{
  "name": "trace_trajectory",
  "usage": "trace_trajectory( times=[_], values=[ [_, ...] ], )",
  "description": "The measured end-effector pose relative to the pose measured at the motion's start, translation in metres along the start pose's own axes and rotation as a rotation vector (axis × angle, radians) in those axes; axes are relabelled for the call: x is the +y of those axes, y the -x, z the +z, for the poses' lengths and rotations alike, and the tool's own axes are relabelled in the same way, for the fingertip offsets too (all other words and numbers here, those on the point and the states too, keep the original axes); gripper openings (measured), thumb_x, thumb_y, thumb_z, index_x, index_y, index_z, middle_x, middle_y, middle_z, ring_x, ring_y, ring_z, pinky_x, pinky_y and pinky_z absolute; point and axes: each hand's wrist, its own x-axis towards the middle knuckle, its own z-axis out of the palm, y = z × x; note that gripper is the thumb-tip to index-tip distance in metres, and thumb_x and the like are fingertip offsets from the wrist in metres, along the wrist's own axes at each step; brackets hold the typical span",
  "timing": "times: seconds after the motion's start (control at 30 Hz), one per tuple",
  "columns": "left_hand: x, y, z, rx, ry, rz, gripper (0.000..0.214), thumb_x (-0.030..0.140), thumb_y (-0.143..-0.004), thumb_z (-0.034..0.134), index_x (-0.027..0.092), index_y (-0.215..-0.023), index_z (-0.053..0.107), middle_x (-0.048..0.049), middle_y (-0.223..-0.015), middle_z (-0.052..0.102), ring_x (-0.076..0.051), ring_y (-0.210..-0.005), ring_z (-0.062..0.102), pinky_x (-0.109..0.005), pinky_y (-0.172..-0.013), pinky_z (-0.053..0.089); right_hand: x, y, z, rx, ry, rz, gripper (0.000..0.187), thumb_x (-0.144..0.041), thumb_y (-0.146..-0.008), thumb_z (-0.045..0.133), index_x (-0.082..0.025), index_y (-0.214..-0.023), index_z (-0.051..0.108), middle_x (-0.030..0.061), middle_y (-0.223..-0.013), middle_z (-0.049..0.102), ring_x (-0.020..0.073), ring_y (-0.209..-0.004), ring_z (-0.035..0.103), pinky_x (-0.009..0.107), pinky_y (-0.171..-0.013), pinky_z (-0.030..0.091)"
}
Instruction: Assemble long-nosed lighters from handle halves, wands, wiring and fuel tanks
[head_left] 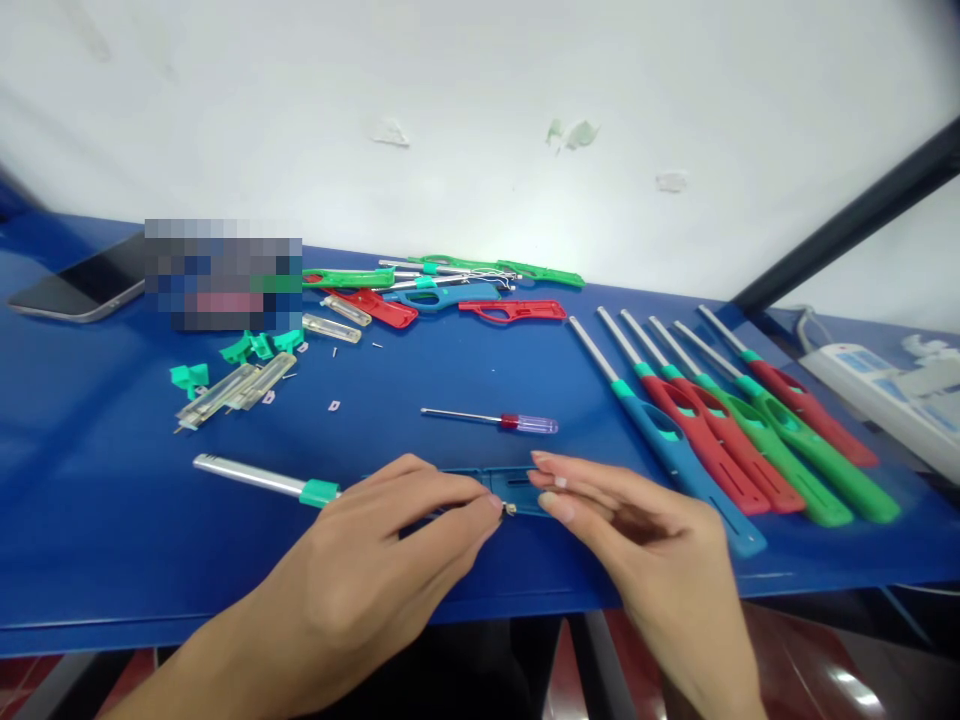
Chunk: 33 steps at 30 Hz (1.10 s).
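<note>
A blue half shell of a long-necked gas lighter lies on the table beneath both hands. Its silver tube with a green collar points left. My left hand rests over the shell, thumb and index finger pinched at a small brass-coloured metal piece. Over the shell's right end, my right hand holds a tiny white part between thumb and fingers; its kind is too small to tell. Beyond the hands lies a screwdriver with a red and clear purple handle.
Several assembled lighters lie in a row at right, near a white power strip. Clear fuel tanks, green triggers and small screws lie at left. Loose shells line the back, and a phone sits far left.
</note>
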Motion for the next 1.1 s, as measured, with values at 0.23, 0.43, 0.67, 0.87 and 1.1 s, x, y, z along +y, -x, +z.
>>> trace_trajectory(
  times=[0.23, 0.43, 0.67, 0.87, 1.1],
  values=[
    [-0.0005, -0.0016, -0.0040, -0.022, -0.025, 0.002, 0.039, 0.013, -0.118, 0.042, 0.015, -0.105, 0.079, -0.0010, -0.099, 0.084, -0.012, -0.080, 0.074, -0.026, -0.076, 0.060, -0.0019, 0.0014, 0.0045, 0.065, 0.022, -0.041, 0.016, -0.024, -0.089, 0.086, -0.036, -0.097, 0.090, -0.0050, -0.096, 0.090, 0.0141, -0.088, 0.088, 0.008, -0.083, 0.063],
    [0.0002, -0.0002, -0.0063, -0.026, -0.006, -0.008, 0.038, 0.011, -0.117, 0.044, 0.016, -0.105, 0.080, -0.0005, -0.102, 0.085, -0.012, -0.084, 0.075, -0.026, -0.079, 0.060, -0.0044, 0.0025, 0.0057, 0.046, 0.014, -0.037, 0.013, -0.020, -0.080, 0.089, -0.032, -0.078, 0.085, -0.0078, -0.071, 0.084, 0.0094, -0.059, 0.080, 0.006, -0.063, 0.061],
    [-0.0014, 0.0007, -0.0045, -0.029, -0.013, -0.003, 0.037, 0.011, -0.117, 0.044, 0.016, -0.106, 0.079, -0.0006, -0.102, 0.085, -0.013, -0.083, 0.075, -0.028, -0.078, 0.060, -0.0043, 0.0006, 0.0047, 0.047, 0.145, -0.122, 0.014, -0.021, -0.085, 0.083, -0.033, -0.078, 0.085, -0.0091, -0.068, 0.080, 0.0051, -0.056, 0.073, 0.004, -0.059, 0.056],
    [-0.0017, 0.0050, 0.0004, 0.018, -0.027, -0.004, 0.034, 0.011, -0.116, 0.046, 0.017, -0.107, 0.079, -0.0008, -0.102, 0.084, -0.014, -0.084, 0.075, -0.029, -0.080, 0.061, 0.0008, 0.0022, 0.0053, 0.071, 0.095, -0.162, 0.018, -0.020, -0.083, 0.089, -0.036, -0.087, 0.086, -0.0094, -0.081, 0.081, 0.0058, -0.066, 0.073, 0.007, -0.066, 0.059],
    [-0.0001, 0.0028, -0.0004, 0.031, -0.023, -0.008, 0.034, 0.009, -0.115, 0.046, 0.017, -0.106, 0.077, -0.0014, -0.100, 0.083, -0.013, -0.082, 0.075, -0.028, -0.077, 0.061, 0.0002, 0.0043, 0.0030, 0.047, 0.141, -0.314, 0.011, -0.025, -0.095, 0.084, -0.034, -0.089, 0.088, -0.0066, -0.081, 0.080, 0.0074, -0.071, 0.073, 0.010, -0.068, 0.061]
  ],
)
